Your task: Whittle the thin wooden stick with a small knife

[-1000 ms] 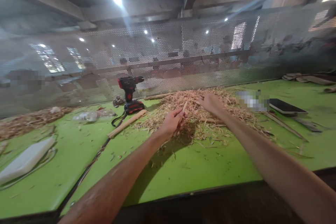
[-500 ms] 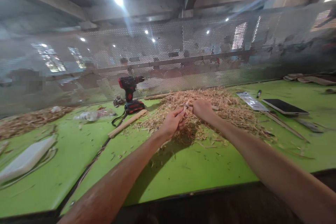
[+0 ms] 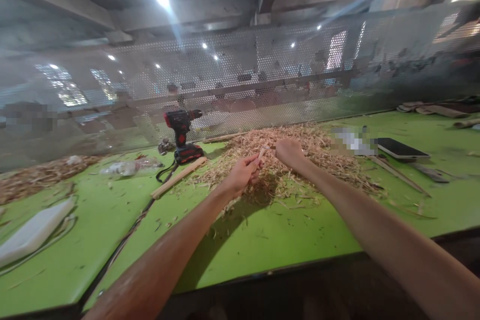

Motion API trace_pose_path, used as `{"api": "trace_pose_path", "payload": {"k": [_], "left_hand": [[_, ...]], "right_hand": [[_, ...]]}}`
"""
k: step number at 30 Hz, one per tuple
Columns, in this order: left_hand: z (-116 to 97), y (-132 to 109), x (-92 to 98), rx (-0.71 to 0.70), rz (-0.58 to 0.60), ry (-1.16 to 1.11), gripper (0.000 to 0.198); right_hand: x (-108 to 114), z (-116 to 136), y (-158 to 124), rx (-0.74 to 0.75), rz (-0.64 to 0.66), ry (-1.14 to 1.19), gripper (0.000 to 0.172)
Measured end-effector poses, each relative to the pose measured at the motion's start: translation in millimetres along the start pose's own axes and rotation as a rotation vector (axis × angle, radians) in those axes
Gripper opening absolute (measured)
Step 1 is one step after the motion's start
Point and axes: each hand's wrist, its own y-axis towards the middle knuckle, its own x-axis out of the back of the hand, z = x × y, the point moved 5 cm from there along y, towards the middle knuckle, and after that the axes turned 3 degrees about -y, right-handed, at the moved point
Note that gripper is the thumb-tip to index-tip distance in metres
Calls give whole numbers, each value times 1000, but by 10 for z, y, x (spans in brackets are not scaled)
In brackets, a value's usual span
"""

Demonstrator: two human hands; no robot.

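Note:
My left hand (image 3: 243,174) is closed, pinching a slim pale stick of wood (image 3: 262,152) between thumb and fingers, its tip pointing up and away from me. My right hand (image 3: 289,152) is a fist around a small knife (image 3: 272,148). Only a short dark length of the blade shows, pointing left at the stick's upper end; the fist covers most of the handle. Whether blade and wood touch is too small to tell. Both hands are just above a heap of curly wood shavings (image 3: 322,160).
A cordless drill (image 3: 182,135) stands behind a flat wooden strip (image 3: 179,178). A clear plastic bottle (image 3: 131,166) and a white block (image 3: 35,232) lie left on the green table (image 3: 285,240). To the right are a phone-like dark slab (image 3: 401,148) and a pointed wood strip (image 3: 401,176). A perforated screen (image 3: 240,85) rises behind.
The right fist with the knife has shifted slightly away from the left hand, widening the gap between them. The whole view has swung slightly, moving the scene a little left.

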Motion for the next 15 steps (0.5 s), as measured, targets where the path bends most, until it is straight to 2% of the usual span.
{"api": "trace_pose_path", "payload": {"k": [4, 7, 9, 11, 15], "left_hand": [[-12, -21, -27, 15, 31, -14, 19], [-29, -8, -9, -14, -4, -60, 18], [-42, 2, 13, -29, -29, -77, 20], [-55, 6, 30, -35, -41, -96, 20], [-83, -8, 27, -48, -45, -138, 19]], "right_hand": [[58, -334, 22, -139, -79, 38, 44], [136, -484, 17, -178, -141, 55, 51], [161, -424, 12, -130, -162, 63, 53], [144, -256, 4, -32, -152, 62, 52], [57, 106, -41, 121, -96, 53, 41]]}}
